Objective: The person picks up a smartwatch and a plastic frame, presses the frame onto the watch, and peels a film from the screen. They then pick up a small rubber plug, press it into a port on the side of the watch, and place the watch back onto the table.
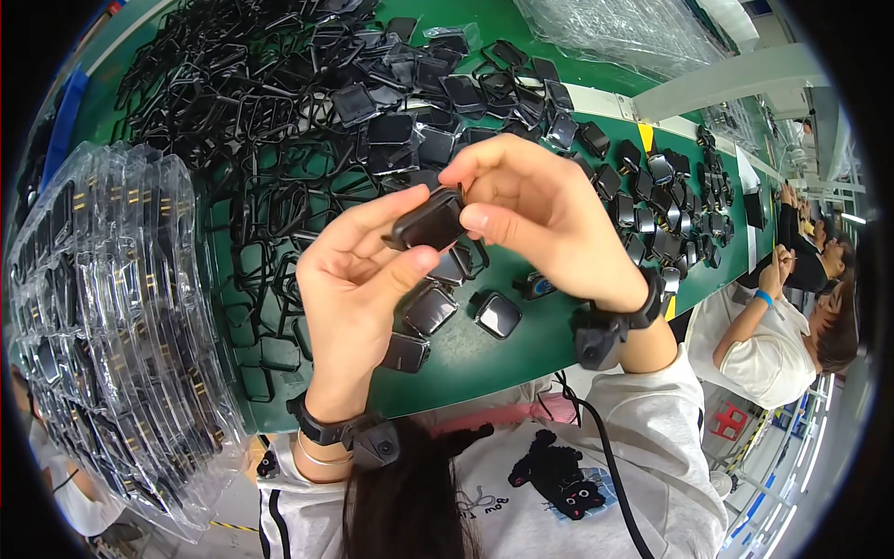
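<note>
Left hand (349, 256) and right hand (540, 210) both pinching one black watch case (426, 224) above green table (466, 371).
Held piece looks mid-handling; plenty else lies loose. Room: strip at table's near edge, loose cases (499, 315) just beyond; plastic trays (121, 326) crowd left edge, case pile (666, 200) right, black frames (233, 88) heaped far side.

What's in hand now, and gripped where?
A dark rounded case: the left hand pinches it across its upper and lower edges, the right hand at its right end.
</note>
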{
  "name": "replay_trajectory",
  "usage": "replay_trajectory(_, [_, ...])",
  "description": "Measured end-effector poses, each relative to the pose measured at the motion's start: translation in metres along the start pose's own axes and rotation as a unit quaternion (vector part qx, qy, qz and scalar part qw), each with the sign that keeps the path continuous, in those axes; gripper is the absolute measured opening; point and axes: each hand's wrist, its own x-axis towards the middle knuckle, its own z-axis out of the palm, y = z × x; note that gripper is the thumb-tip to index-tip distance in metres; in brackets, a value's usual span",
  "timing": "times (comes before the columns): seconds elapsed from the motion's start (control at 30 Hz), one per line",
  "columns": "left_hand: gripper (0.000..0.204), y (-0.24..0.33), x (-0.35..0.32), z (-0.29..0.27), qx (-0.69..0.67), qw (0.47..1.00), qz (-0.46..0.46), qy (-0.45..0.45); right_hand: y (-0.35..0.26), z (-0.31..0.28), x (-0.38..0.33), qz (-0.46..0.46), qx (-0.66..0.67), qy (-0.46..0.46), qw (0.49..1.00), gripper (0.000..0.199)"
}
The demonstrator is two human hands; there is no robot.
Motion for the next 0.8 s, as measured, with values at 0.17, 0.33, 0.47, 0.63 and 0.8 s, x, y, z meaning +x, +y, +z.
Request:
replay_trajectory(0.17, [0.040,0.006,0.003,-0.003,-0.060,0.995,0.027,0.072,0.009,-0.017,0.015,-0.070,-0.223,-0.071,0.970,0.030])
replay_trajectory(0.33, [0.039,0.007,0.005,-0.004,-0.054,0.992,0.062,0.099,0.043,-0.007,0.014,-0.254,-0.511,-0.070,0.818,0.038])
replay_trajectory(0.47, [0.040,0.008,0.006,-0.003,-0.042,0.994,0.050,0.093,0.029,-0.011,0.010,-0.196,-0.357,-0.051,0.912,0.029])
replay_trajectory(0.63, [0.041,0.008,0.006,0.001,-0.037,0.994,0.034,0.098,0.001,-0.022,-0.001,0.071,-0.112,0.054,0.990,0.019])
replay_trajectory(0.8, [0.045,0.005,0.003,0.011,-0.072,0.996,-0.008,0.048,-0.007,-0.004,-0.019,-0.004,0.024,0.064,0.998,0.012])
